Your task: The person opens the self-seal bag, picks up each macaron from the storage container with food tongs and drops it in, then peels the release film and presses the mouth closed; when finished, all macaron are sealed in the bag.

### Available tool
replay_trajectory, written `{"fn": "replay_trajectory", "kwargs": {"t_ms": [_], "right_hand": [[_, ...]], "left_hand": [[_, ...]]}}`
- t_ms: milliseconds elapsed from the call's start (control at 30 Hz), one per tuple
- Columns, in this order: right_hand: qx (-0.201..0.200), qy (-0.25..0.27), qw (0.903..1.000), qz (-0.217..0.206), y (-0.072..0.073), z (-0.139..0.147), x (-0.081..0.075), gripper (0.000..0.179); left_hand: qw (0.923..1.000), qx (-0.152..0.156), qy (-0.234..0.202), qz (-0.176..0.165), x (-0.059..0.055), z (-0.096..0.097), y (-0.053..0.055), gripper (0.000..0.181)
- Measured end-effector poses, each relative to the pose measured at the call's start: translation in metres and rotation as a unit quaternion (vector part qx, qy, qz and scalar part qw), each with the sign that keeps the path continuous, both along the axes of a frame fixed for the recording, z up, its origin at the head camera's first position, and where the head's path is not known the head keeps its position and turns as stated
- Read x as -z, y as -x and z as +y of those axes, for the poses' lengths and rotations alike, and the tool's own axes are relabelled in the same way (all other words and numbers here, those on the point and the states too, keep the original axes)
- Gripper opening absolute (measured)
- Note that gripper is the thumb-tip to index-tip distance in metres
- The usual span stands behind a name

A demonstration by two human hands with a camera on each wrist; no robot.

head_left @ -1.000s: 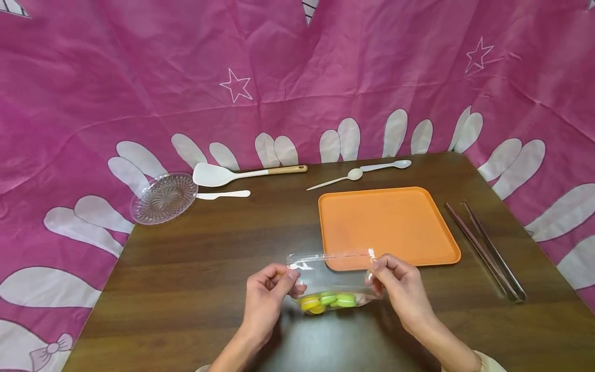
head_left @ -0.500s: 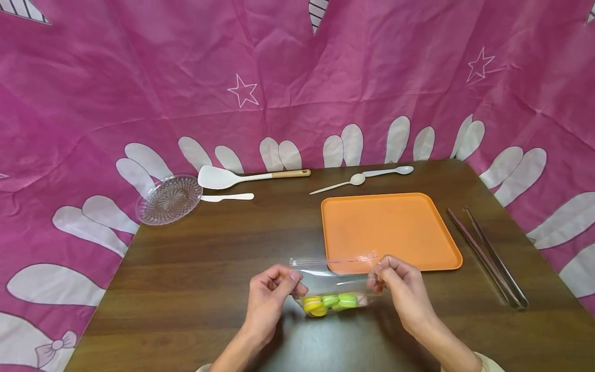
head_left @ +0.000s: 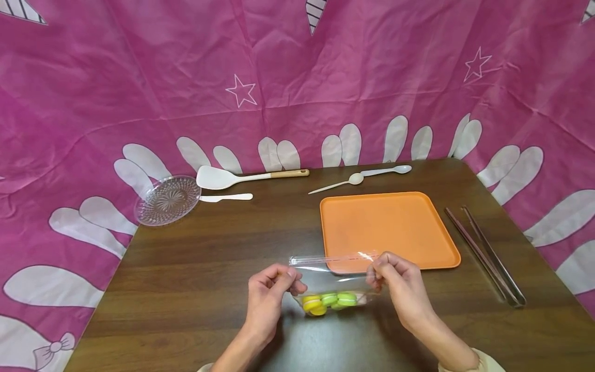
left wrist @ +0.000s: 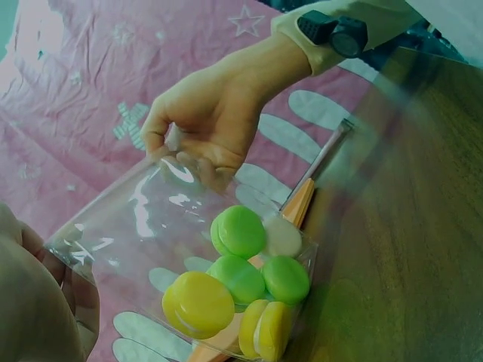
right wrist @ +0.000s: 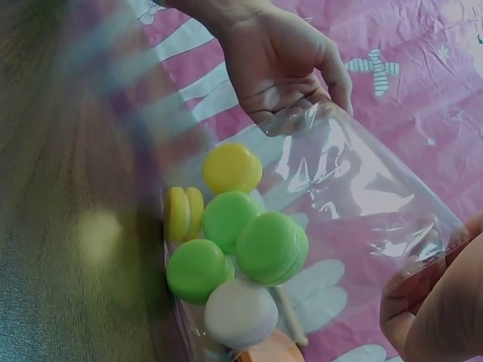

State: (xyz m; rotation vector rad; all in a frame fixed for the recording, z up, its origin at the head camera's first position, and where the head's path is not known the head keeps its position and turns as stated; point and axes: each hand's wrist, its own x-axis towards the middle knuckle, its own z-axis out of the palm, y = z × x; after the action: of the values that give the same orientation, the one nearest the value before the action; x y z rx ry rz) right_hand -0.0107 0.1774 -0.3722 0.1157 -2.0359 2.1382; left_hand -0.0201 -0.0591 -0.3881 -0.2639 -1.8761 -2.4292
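Observation:
Between my two hands a clear plastic bag [head_left: 332,276] is stretched above the table. My left hand [head_left: 271,297] pinches its left side edge, and my right hand [head_left: 402,284] pinches the right one. Several macarons lie along the bag's bottom: yellow macarons [left wrist: 198,304] at the left end, green macarons [right wrist: 272,247] in the middle and a whitish macaron [right wrist: 241,313] toward the right. The bag's top strip lies flat and overlaps the front edge of the orange tray [head_left: 390,227] in the head view.
Metal tongs [head_left: 490,258] lie right of the tray. Behind it are a cream spoon [head_left: 356,179] and a white spoon [head_left: 402,169]. A clear patterned plate [head_left: 168,201], a white spatula [head_left: 216,177] and a white knife [head_left: 228,197] sit at the back left, before a pink curtain [head_left: 297,77].
Both hands keep their pinch on the bag, with the macarons still at its bottom. The head view has shifted slightly; the tray and utensils have stayed in place.

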Motion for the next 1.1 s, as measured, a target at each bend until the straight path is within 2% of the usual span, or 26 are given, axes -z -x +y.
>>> {"fn": "replay_trajectory", "kwargs": {"t_ms": [267, 333, 400, 433, 467, 500, 533, 600, 633, 667, 700, 733, 767, 800, 900, 967, 1033, 1100], "right_hand": [[0.007, -0.013, 0.9998, -0.013, 0.0, 0.002, 0.0, 0.022], [0.032, -0.038, 0.9986, 0.017, 0.0, 0.001, 0.001, 0.015], [0.072, -0.084, 0.9889, 0.099, 0.0, -0.001, 0.0, 0.004], [0.101, -0.112, 0.9764, 0.155, 0.001, -0.003, -0.002, 0.002], [0.132, -0.14, 0.9572, 0.216, 0.001, -0.006, -0.006, 0.004], [0.164, -0.169, 0.9314, 0.278, 0.001, -0.01, -0.01, 0.005], [0.193, -0.189, 0.9006, 0.341, 0.001, -0.016, -0.016, 0.01], [0.223, -0.207, 0.8389, 0.451, 0.0, -0.03, -0.03, 0.019], [0.224, -0.213, 0.8136, 0.493, -0.001, -0.038, -0.036, 0.023], [0.214, -0.219, 0.7926, 0.527, -0.002, -0.047, -0.042, 0.026], [0.195, -0.228, 0.7785, 0.551, -0.003, -0.054, -0.046, 0.027], [0.173, -0.239, 0.7691, 0.567, -0.003, -0.061, -0.049, 0.025], [0.146, -0.255, 0.7682, 0.569, -0.003, -0.066, -0.05, 0.023], [0.12, -0.272, 0.7739, 0.559, -0.002, -0.071, -0.049, 0.022], [0.063, -0.323, 0.807, 0.491, 0.004, -0.079, -0.041, 0.023], [0.049, -0.347, 0.822, 0.449, 0.01, -0.081, -0.032, 0.025], [0.038, -0.362, 0.8301, 0.422, 0.014, -0.081, -0.025, 0.025], [0.03, -0.372, 0.8315, 0.411, 0.018, -0.08, -0.02, 0.023]], "left_hand": [[0.9999, -0.005, -0.003, -0.012, -0.001, 0.0, 0.001, 0.02], [0.9999, -0.003, -0.002, -0.014, -0.001, 0.0, 0.001, 0.02], [0.9999, -0.002, -0.001, -0.013, -0.001, 0.0, 0.0, 0.02], [0.9999, -0.001, 0.0, -0.013, -0.001, 0.0, 0.0, 0.02], [0.9999, 0.001, 0.0, -0.013, -0.001, 0.0, 0.0, 0.021], [0.9999, 0.002, 0.002, -0.014, -0.001, 0.0, -0.001, 0.021], [0.9999, 0.002, 0.004, -0.015, -0.001, 0.0, -0.001, 0.021], [0.9998, 0.003, 0.007, -0.019, -0.002, 0.0, -0.002, 0.021], [0.9998, 0.002, 0.008, -0.021, -0.002, 0.0, -0.003, 0.021], [0.9997, -0.001, 0.009, -0.022, -0.003, 0.0, -0.003, 0.021], [0.9997, -0.003, 0.01, -0.023, -0.003, -0.001, -0.004, 0.021], [0.9997, -0.004, 0.011, -0.024, -0.003, -0.001, -0.004, 0.021], [0.9997, -0.005, 0.01, -0.024, -0.004, -0.001, -0.004, 0.022], [0.9997, -0.005, 0.007, -0.023, -0.004, -0.001, -0.004, 0.023], [0.9998, 0.0, -0.002, -0.018, -0.004, -0.002, -0.003, 0.023], [0.9998, 0.007, -0.012, -0.015, -0.003, -0.002, -0.003, 0.023], [0.9997, 0.015, -0.018, -0.009, -0.003, -0.002, -0.004, 0.023], [0.9995, 0.023, -0.022, -0.001, -0.002, -0.002, -0.004, 0.023]]}}
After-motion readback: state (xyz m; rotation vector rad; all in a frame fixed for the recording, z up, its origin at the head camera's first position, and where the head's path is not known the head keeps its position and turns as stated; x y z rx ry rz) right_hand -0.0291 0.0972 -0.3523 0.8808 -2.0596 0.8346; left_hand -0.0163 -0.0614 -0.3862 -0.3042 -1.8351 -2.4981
